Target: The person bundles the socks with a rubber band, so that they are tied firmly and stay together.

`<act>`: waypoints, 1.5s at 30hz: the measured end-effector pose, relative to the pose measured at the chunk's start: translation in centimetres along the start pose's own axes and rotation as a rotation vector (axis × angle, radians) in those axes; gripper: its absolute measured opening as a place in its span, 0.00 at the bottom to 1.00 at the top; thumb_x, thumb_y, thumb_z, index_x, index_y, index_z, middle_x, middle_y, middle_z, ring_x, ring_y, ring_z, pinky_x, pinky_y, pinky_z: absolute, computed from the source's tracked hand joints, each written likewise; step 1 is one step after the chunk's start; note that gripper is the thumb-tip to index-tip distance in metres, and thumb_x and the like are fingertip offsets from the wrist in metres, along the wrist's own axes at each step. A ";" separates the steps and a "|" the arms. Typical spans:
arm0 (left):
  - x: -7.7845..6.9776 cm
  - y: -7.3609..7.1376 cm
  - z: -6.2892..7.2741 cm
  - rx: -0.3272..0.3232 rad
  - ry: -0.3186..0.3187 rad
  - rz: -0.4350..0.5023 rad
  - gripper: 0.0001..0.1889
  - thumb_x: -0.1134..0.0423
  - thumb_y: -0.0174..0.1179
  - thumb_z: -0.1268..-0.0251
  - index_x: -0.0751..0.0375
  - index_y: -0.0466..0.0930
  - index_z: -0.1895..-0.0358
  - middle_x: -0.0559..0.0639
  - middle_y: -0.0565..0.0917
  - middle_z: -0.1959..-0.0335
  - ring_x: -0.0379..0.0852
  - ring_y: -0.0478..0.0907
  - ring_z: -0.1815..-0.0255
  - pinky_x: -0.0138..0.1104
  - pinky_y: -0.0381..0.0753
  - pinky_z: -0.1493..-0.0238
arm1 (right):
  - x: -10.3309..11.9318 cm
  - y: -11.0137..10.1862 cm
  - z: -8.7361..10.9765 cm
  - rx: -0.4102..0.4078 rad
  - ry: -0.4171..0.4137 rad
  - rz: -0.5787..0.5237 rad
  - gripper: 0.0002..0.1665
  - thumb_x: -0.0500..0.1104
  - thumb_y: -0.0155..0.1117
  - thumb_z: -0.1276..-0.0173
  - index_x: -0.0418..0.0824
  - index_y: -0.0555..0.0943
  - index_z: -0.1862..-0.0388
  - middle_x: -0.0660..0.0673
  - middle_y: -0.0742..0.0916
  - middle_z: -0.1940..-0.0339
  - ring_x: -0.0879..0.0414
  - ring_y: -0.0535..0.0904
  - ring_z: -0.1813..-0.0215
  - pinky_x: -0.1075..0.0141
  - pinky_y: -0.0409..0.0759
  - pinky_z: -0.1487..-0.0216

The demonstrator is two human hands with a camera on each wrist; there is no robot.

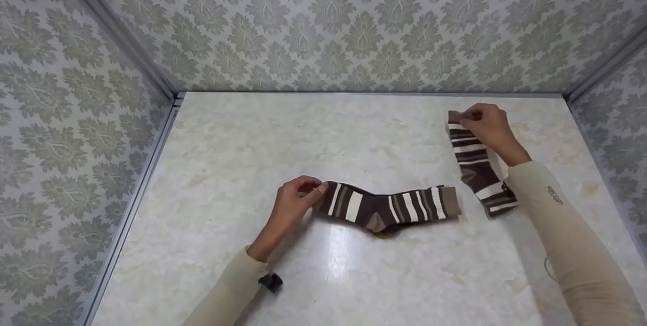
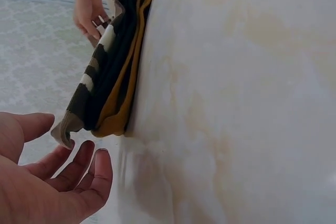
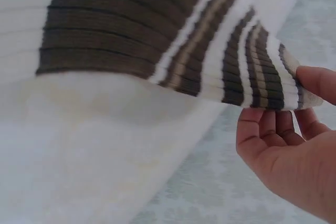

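A brown sock with white and tan stripes (image 1: 417,206) lies lengthwise on top of a stack. Beneath it, the left wrist view shows a navy sock (image 2: 109,77) and a mustard sock (image 2: 116,114) at the bottom. My left hand (image 1: 292,203) holds the top sock's toe between thumb and fingertips, at the stack's left end. Farther back on the right, my right hand (image 1: 488,125) pinches the tan cuff of a second striped sock (image 1: 470,156). That sock's ribbed leg stretches out from my fingers in the right wrist view, and my forearm is beside its toe.
The socks are on a pale marbled table (image 1: 242,144). Patterned wall panels (image 1: 331,28) with grey metal edges stand along its back and sides. A small black object (image 1: 271,282) sits at the left sleeve's cuff.
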State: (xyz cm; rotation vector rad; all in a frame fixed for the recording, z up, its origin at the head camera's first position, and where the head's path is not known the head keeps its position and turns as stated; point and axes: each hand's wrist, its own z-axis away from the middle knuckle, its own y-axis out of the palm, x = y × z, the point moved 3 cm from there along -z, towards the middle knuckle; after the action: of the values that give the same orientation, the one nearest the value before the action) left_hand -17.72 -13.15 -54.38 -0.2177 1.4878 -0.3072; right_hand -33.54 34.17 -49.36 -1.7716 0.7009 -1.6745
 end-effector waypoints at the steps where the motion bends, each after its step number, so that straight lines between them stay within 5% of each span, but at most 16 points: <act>1: 0.0 0.0 0.0 0.001 0.002 0.003 0.11 0.55 0.73 0.24 0.59 0.92 0.50 0.49 0.91 0.55 0.48 0.87 0.52 0.39 0.87 0.52 | 0.4 -0.3 0.3 0.003 -0.011 0.000 0.16 0.42 0.65 0.18 0.29 0.86 0.45 0.35 0.87 0.53 0.56 0.78 0.63 0.62 0.75 0.59; 18: -0.7 -0.3 0.3 -0.020 0.070 0.033 0.09 0.58 0.73 0.23 0.59 0.92 0.50 0.51 0.92 0.53 0.51 0.88 0.48 0.38 0.88 0.57 | 7.0 -5.3 6.3 -0.013 -0.101 0.032 0.12 0.39 0.65 0.21 0.38 0.89 0.46 0.40 0.89 0.50 0.62 0.81 0.55 0.70 0.76 0.60; 29: -0.9 0.1 0.4 -0.014 0.060 -0.001 0.07 0.60 0.72 0.23 0.59 0.92 0.51 0.50 0.92 0.53 0.51 0.88 0.47 0.42 0.87 0.48 | 10.3 -7.2 9.3 -0.038 -0.238 -0.007 0.08 0.32 0.66 0.24 0.35 0.89 0.50 0.42 0.89 0.51 0.67 0.82 0.56 0.76 0.75 0.54; 40: -1.0 0.3 0.2 -0.013 0.077 -0.001 0.07 0.60 0.70 0.22 0.58 0.93 0.51 0.50 0.92 0.52 0.51 0.88 0.47 0.41 0.87 0.49 | 14.8 -9.5 10.5 -0.155 -0.358 -0.097 0.09 0.26 0.65 0.26 0.31 0.88 0.53 0.57 0.87 0.56 0.63 0.82 0.55 0.75 0.75 0.47; 45: -1.2 0.5 0.0 -0.013 0.088 0.000 0.07 0.61 0.71 0.22 0.60 0.93 0.51 0.51 0.92 0.53 0.52 0.89 0.47 0.43 0.87 0.49 | 16.8 -9.7 10.4 -0.197 -0.403 -0.186 0.08 0.24 0.65 0.26 0.27 0.88 0.53 0.56 0.88 0.57 0.60 0.83 0.54 0.73 0.77 0.46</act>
State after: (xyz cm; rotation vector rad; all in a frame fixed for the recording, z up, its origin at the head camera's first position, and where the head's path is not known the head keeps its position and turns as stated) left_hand -17.70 -12.25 -53.45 -0.2171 1.5774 -0.3103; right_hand -22.24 29.23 -31.14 -2.2867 0.5440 -1.3294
